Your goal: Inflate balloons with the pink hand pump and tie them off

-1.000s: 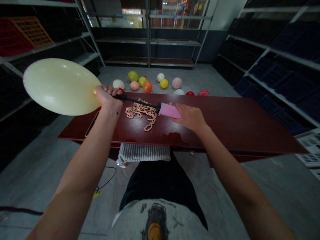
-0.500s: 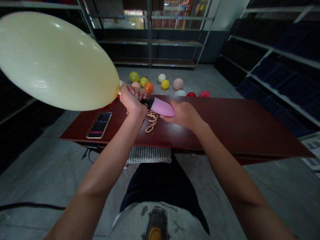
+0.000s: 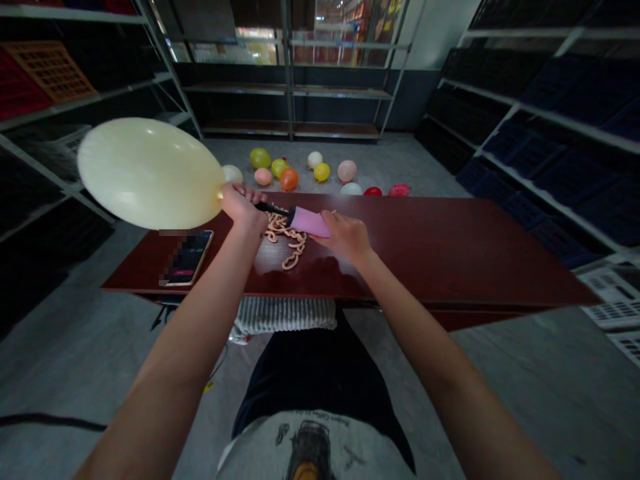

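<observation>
My left hand point(image 3: 243, 203) is closed around the neck of a large, inflated pale yellow balloon point(image 3: 150, 173), which points off to the left. From the same fist comes the black rod of a hand balloon pump point(image 3: 310, 221). Its pink body is gripped by my right hand point(image 3: 345, 235), fingers wrapped round the far end. A stretch of black rod shows between the two hands. Under the pump, a tangle of beige uninflated balloons point(image 3: 295, 250) lies on the dark red table point(image 3: 450, 253). My left fingers hide where balloon and pump meet.
A phone point(image 3: 189, 259) lies on the table's left part. Several balloons, among them an orange one point(image 3: 289, 179) and a pink one point(image 3: 347, 171), sit on the floor beyond the table. Shelves with crates point(image 3: 550, 147) stand on both sides. A grey ribbed cloth point(image 3: 285, 313) hangs at the near edge.
The pale yellow balloon has come lower and looks smaller in view. More of the pump's black rod shows between my hands. Both hands appear slightly further left as the view shifted.
</observation>
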`<state>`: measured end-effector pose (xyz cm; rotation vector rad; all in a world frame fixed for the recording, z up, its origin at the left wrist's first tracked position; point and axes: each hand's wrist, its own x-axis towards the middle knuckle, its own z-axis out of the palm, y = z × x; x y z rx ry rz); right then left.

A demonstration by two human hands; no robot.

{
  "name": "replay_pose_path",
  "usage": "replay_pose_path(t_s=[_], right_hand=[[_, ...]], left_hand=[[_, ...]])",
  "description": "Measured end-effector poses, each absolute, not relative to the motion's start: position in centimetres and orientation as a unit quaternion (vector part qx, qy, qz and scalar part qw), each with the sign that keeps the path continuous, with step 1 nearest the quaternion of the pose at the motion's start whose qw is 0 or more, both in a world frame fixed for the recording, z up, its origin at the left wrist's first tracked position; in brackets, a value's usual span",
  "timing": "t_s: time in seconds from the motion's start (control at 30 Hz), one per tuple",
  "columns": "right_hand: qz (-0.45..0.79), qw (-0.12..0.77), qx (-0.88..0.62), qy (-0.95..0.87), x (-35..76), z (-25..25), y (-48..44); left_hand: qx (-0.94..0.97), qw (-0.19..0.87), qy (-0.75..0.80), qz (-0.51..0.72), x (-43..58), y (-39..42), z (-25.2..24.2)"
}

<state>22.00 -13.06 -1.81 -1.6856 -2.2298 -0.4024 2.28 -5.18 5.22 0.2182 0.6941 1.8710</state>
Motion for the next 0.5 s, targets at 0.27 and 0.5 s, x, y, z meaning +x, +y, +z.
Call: replay_pose_path(t_s=[0.27, 0.5], right_hand=[[-0.094, 0.2, -0.572, -0.79, 23.0, -6.8, -11.2], [-0.056, 0.275, -0.577, -0.767, 23.2, -7.3, -11.1]], left_hand=[[0.086, 0.49, 0.322, 0.806, -3.3, -5.0, 6.1], [0.186, 0.478, 0.285, 0.81, -2.7, -6.1, 9.0]])
